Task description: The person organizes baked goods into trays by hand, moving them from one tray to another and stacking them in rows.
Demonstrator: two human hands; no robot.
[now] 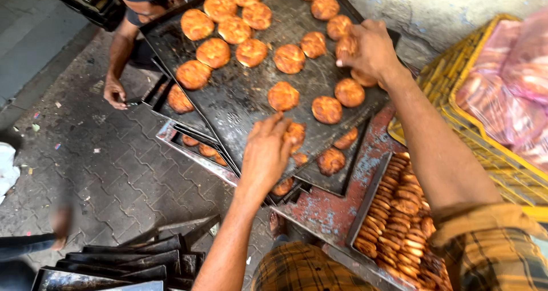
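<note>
left hand [267, 154] at six o'clock on the dark metal baking tray [240, 97], fingers pinching a golden round biscuit [295, 134]; right hand [368, 51] at two o'clock, fingers curled on another browned round biscuit [346, 46].

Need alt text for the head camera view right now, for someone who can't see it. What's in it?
A person's left hand and right hand both pick round golden baked buns off a dark baking tray stacked on others. A side tray holds packed buns, a yellow crate is at right, and another person's hand rests on the paved floor.
</note>
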